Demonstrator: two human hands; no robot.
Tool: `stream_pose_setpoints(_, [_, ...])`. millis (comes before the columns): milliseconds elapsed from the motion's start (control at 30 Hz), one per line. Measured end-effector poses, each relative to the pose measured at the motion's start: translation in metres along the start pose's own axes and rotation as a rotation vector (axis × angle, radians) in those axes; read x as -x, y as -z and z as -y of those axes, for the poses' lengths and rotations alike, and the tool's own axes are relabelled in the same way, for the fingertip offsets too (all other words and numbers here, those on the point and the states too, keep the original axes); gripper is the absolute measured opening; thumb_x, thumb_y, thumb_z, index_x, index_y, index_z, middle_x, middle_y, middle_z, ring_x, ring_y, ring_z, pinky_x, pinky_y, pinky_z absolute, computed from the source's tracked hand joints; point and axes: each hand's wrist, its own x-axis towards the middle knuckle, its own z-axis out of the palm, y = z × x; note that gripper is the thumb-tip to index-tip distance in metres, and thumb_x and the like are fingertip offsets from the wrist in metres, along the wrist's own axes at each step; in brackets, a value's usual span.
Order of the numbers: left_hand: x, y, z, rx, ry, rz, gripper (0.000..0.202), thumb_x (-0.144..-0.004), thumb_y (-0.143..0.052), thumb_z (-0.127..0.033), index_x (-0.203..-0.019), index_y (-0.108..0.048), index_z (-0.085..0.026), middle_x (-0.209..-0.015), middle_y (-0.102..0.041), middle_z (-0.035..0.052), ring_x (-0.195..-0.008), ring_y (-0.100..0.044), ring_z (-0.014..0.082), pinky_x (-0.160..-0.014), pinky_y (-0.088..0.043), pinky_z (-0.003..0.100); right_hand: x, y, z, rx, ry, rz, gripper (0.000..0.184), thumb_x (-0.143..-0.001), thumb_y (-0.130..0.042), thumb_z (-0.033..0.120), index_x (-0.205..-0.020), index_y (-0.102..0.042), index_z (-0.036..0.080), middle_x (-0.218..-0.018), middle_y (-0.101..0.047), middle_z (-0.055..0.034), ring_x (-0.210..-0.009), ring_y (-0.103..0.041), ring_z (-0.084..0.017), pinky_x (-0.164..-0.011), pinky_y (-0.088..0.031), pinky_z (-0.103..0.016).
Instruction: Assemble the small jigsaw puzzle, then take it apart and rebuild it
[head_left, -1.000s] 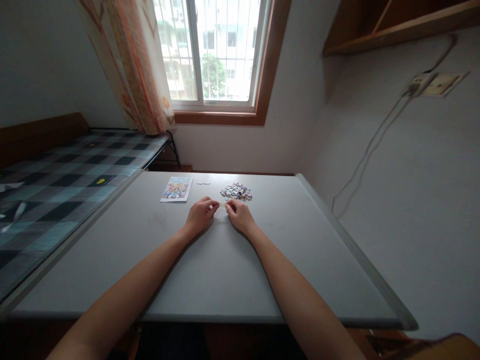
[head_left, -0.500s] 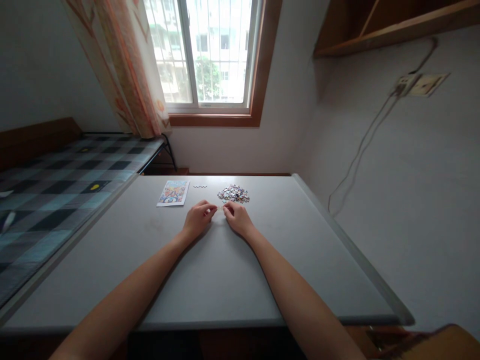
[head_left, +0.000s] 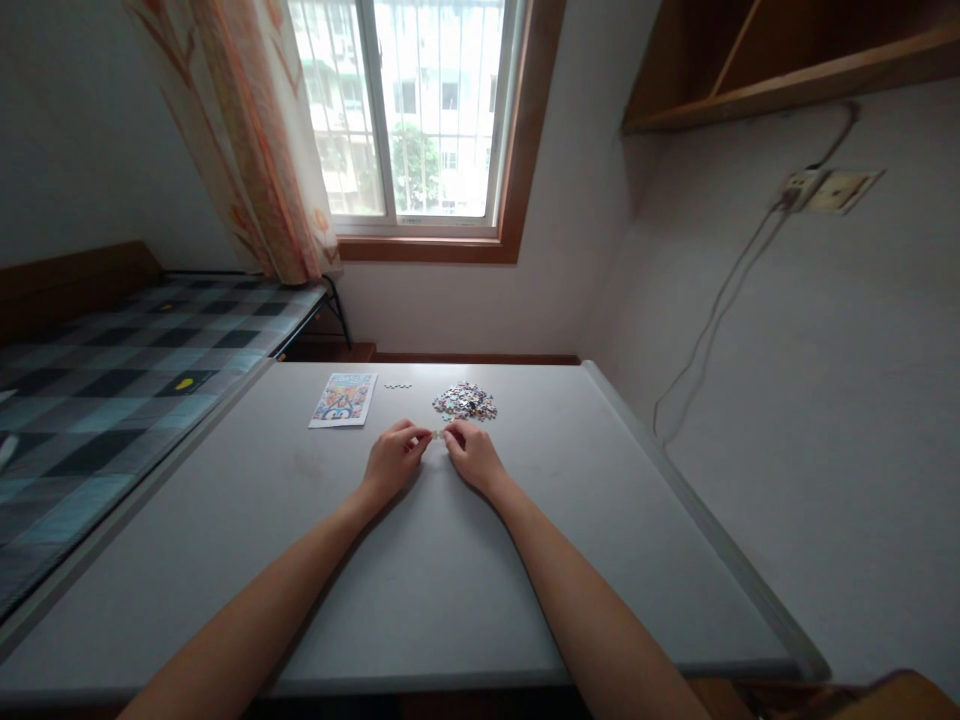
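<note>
Both my hands rest on the grey table [head_left: 450,560] with their fingertips meeting. My left hand [head_left: 393,460] and my right hand [head_left: 471,456] are both pinched on small pale puzzle pieces [head_left: 438,434] held between them. Just beyond the fingers lies a heap of loose puzzle pieces [head_left: 465,401]. A colourful picture card [head_left: 343,399] lies flat to the left of the heap, with a short row of joined pieces [head_left: 398,386] between them.
A bed with a checked cover [head_left: 112,380] runs along the table's left edge. A window and curtain [head_left: 255,140] are behind. On the right a wall carries a socket [head_left: 825,188] with a hanging cable, under a wooden shelf [head_left: 787,60].
The camera has tipped slightly, so everything sits lower in the picture. My hands stay together, fingertips working the same small pieces.
</note>
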Motion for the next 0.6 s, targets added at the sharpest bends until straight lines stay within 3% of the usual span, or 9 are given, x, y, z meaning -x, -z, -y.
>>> stream_pose_setpoints(600, [-0.0019,0.0018,0.0044,0.013,-0.010,-0.005,0.020,-0.086,-0.056,-0.033,-0.084,-0.071,-0.020,-0.078,-0.063,0.0018,-0.060,-0.058,0.0111,-0.059,-0.046,0.022,-0.0019,-0.0032,-0.0002,0.048,0.004,0.005,0.016,-0.086,-0.050,0.022,-0.085,-0.065,0.019,-0.077,-0.064,-0.0036,-0.071,-0.055,-0.016,-0.068,-0.040,-0.026])
